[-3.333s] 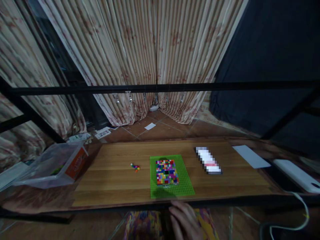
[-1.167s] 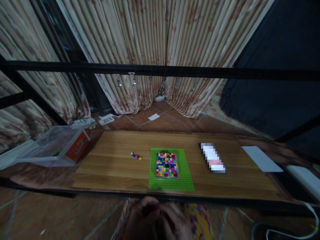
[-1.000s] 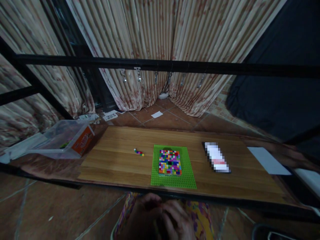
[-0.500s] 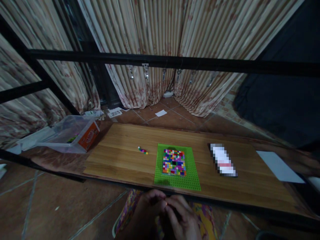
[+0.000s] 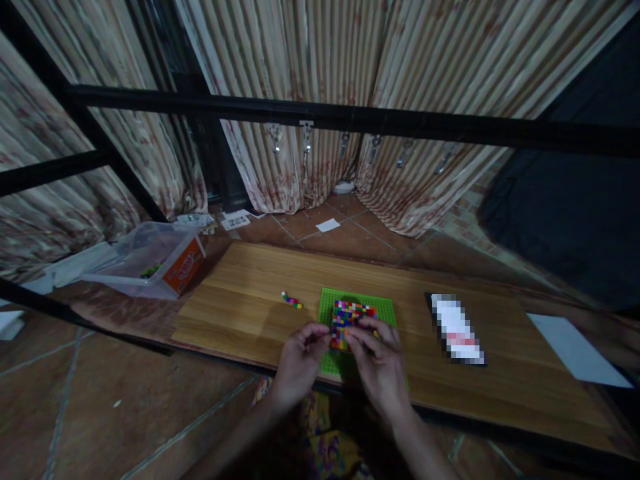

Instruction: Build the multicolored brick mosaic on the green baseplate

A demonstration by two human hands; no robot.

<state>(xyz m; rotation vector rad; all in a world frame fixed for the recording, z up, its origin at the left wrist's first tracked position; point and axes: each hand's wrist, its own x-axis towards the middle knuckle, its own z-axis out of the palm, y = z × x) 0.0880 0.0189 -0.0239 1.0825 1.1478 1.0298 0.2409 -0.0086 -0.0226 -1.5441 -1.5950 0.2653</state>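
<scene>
Low over the counter (image 5: pixel 235 300), both hands work at the block of bricks (image 5: pixel 343 313), which sits on the green baseplate (image 5: pixel 384 307). Left hand (image 5: pixel 300 360): thumb and forefinger narrow, at the block's left edge; cannot tell if anything is between them. Right hand (image 5: pixel 383 363): fingertips narrow over the near part, a speck of orange there; cannot tell if it is gripped. Small chain of bricks (image 5: pixel 291 300) left of the baseplate. Phone (image 5: pixel 456 328), screen pixelated, to the right. Clear box (image 5: pixel 150 267) at far left.

Two hands (image 5: pixel 300 360) — six clips (image 5: pixel 307 139) (seemingly).
</scene>
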